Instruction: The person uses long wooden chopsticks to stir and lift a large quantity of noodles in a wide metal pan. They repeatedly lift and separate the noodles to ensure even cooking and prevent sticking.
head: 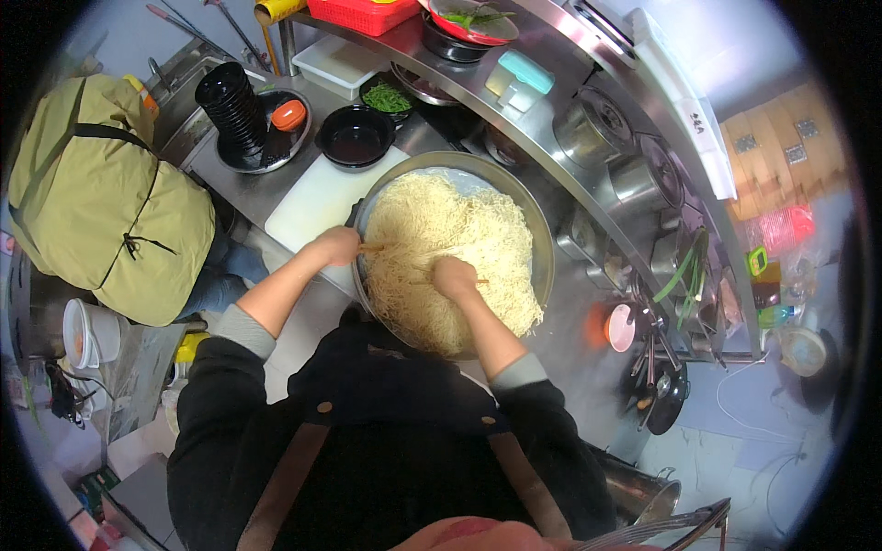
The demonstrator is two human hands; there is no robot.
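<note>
A wide round metal pan (548,255) piled with thin pale noodles (441,213) stands on the steel counter before me. My left hand (337,246) is closed on a wooden stick at the pan's left rim, and the stick's end reaches into the noodles. My right hand (453,277) is closed on another thin wooden stick (484,281), over the middle of the noodles. The far parts of both sticks are hidden among the noodles. Some noodles hang at the pan's lower right rim.
A white cutting board (303,200) lies partly under the pan. Beyond are a black bowl (356,136) and stacked black bowls (231,103). A steel shelf (482,82) overhangs the counter's far side. A person in a yellow-green jacket (117,200) is at the left. A pink cup (620,328) stands right.
</note>
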